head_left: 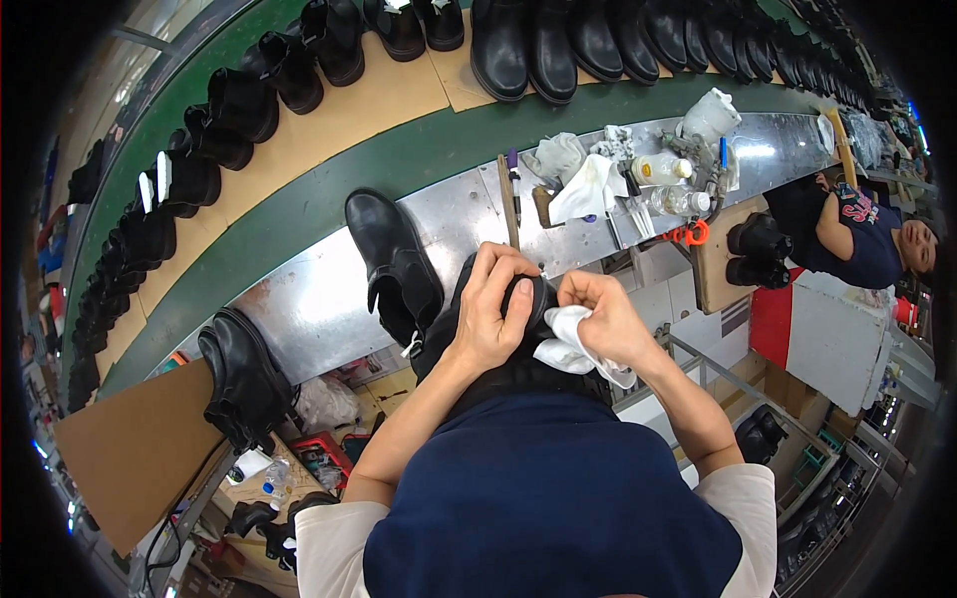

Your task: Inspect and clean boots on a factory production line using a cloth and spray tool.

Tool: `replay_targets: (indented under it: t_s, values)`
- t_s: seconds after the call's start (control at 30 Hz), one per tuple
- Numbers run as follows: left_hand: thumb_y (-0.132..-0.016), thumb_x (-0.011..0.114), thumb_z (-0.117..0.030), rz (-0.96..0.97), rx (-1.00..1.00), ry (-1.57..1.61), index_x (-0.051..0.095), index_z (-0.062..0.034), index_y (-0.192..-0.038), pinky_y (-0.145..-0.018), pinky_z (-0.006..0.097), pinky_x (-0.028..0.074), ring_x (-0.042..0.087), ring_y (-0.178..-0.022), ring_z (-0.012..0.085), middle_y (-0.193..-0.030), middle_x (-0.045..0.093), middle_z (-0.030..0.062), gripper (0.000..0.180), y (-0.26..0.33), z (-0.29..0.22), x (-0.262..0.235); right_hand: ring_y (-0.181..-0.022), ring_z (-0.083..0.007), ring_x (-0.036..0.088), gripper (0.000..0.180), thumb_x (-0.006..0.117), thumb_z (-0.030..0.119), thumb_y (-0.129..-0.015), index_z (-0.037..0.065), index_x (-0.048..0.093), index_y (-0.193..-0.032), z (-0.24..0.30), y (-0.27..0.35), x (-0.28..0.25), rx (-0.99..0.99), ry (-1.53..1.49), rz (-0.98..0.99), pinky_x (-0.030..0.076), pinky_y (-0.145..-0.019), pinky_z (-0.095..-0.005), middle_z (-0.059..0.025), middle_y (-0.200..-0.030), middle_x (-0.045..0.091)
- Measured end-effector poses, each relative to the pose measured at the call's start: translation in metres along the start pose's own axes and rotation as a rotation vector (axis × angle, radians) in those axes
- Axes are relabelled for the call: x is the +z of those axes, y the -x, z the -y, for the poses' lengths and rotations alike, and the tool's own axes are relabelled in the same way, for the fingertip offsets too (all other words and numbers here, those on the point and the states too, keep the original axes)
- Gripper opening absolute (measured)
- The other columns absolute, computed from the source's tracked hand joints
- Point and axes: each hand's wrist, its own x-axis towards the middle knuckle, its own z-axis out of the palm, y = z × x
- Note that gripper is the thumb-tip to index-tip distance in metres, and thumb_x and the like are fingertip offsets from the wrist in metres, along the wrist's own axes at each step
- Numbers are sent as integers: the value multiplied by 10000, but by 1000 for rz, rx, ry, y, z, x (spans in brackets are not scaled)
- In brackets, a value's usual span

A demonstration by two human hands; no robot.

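In front of my body, my left hand (488, 314) has its fingers bent over a black boot (539, 302), most of which is hidden by the hand and my dark clothes. My right hand (610, 324) pinches a white cloth (566, 339) right beside the boot's rounded end. Part of the cloth hangs below the fingers. Left of my hands, another black ankle boot (384, 239) stands on the metal bench (299, 289), its opening toward me and a pale tab at its edge.
Black boots (498, 50) line the green conveyor (419, 140) beyond the bench. Rags (588, 189), bottles (660, 169), a purple-capped pen (513, 169) and orange-handled scissors (688, 234) lie at the bench's right. More boots (244, 369) rest at left. A person (857, 224) is at far right.
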Motion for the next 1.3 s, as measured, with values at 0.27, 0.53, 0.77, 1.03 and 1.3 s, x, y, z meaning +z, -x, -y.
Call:
replay_targets:
  t_s: [0.27, 0.53, 0.77, 1.03, 1.3]
  values:
    - [-847, 490, -141, 5, 9, -11, 557, 21, -883, -717, 335, 429, 514, -801, 285, -883, 483, 160, 179, 0, -1, -1, -582, -38, 412, 68, 567, -5, -701, 6, 503, -682, 3, -1, -1, 25, -65, 3, 336, -499, -224, 25, -610, 484]
    - [-840, 490, -133, 11, 6, -4, 557, 25, -874, -733, 338, 425, 510, -819, 283, -884, 487, 161, 175, 0, -1, -1, -590, -39, 420, 45, 549, -1, -716, -3, 512, -691, 1, -4, -2, -1, -39, 30, 339, -502, -223, 14, -616, 498]
    - [-835, 495, -134, 8, 15, 1, 556, 26, -873, -739, 341, 423, 509, -821, 284, -886, 490, 164, 176, 2, -2, 0, -582, -28, 420, 54, 561, 26, -751, 6, 527, -713, -4, -8, -6, 111, -243, -24, 334, -489, -209, 23, -631, 498]
    - [-839, 493, -142, 16, 17, -3, 558, 27, -881, -745, 339, 420, 510, -826, 283, -883, 492, 163, 186, 2, 0, 0, -558, -36, 418, 88, 600, -5, -680, 21, 520, -707, 0, -1, -4, -22, -27, 131, 332, -485, -215, 35, -592, 473]
    - [-853, 484, -153, -3, 34, -46, 554, 29, -882, -753, 340, 422, 517, -825, 289, -901, 499, 172, 197, 0, -2, -2, -555, -47, 467, 58, 607, 102, -809, 66, 562, -816, -29, -10, -27, 73, -248, -226, 363, -452, -207, 19, -651, 507]
